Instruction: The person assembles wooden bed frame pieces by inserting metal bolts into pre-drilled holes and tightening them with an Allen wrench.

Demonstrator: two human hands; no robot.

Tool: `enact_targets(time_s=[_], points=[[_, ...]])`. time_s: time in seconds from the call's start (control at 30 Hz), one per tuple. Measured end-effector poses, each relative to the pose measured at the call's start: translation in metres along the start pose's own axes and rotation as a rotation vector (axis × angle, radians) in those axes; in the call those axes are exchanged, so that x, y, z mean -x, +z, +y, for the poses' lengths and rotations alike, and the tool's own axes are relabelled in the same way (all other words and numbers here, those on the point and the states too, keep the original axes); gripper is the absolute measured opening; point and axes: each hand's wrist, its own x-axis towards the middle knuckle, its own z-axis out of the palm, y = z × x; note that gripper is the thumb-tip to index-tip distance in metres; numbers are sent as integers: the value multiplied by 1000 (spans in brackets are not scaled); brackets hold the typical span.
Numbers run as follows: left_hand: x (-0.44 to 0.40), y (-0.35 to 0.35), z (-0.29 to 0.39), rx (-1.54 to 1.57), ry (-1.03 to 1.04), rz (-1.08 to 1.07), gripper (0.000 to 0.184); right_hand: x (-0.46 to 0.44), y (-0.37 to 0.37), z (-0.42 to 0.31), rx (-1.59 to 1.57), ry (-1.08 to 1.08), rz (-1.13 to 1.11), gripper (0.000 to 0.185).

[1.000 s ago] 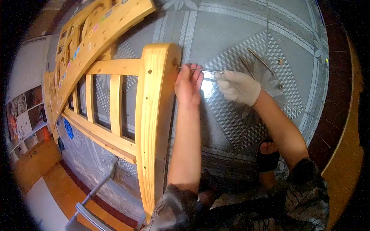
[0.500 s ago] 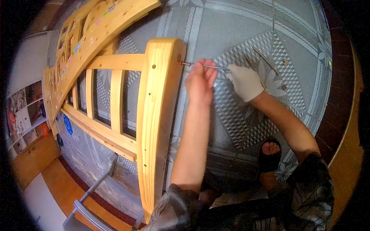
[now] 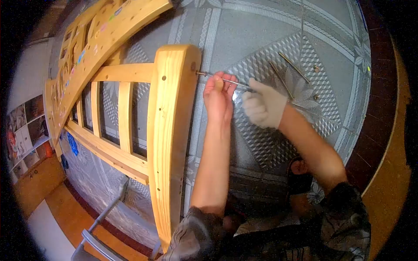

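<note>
A wooden frame (image 3: 167, 122) with a thick end post lies at the centre left. From a hole near the top of its post a bolt (image 3: 200, 73) sticks out, in line with a thin metal rod (image 3: 233, 81). My left hand (image 3: 219, 93) is bare, with its fingers closed around the rod's middle. At the rod's far end, my right hand (image 3: 264, 104) in a white glove makes a fist around it. The handle, if any, is hidden inside the glove.
Two long metal rods (image 3: 294, 68) and small metal pieces (image 3: 316, 68) lie on the patterned floor to the right. A second wooden panel (image 3: 93, 56) leans at the upper left. A grey metal frame (image 3: 104, 213) stands at the lower left, near a blue item (image 3: 72, 144).
The bolt's end shows farther out of the post than a second ago. Both hands stay on the rod, and the right fist has turned and dropped slightly. The view has shifted a little.
</note>
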Motion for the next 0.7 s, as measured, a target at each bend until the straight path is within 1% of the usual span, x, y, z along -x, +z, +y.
enact_targets(time_s=[0.07,0.2,0.27,0.3,0.37,0.4,0.47,0.5,0.57,0.6,0.67,0.7], points=[[-1,0,-1,57,3,-29,13,-4,-2,4,-232,18,-160,33],[-3,-3,2,28,-12,-46,15,-10,-5,5,-317,-53,-223,30],[-3,1,4,-2,-33,-20,19,-13,0,-1,-232,-228,-71,26],[-2,2,5,-2,-34,-16,19,-15,1,-4,-234,-225,-69,26],[-3,5,5,21,-27,-33,24,-14,6,-11,-84,-316,47,24],[-2,5,6,22,-30,-31,24,-13,9,-10,-86,-316,50,24],[0,5,9,-4,-24,-33,28,-10,18,-5,445,-546,450,24],[-1,3,11,-4,-25,-31,28,-7,21,-3,443,-545,451,24],[-3,0,15,15,-17,-23,29,0,24,-4,1206,-661,607,23],[-2,0,15,8,-21,-30,31,2,19,-4,1203,-660,608,23],[-2,0,15,23,-28,-22,30,2,8,-7,1867,-999,614,23],[-3,1,16,40,-35,-13,30,4,8,-9,1865,-1002,614,23]])
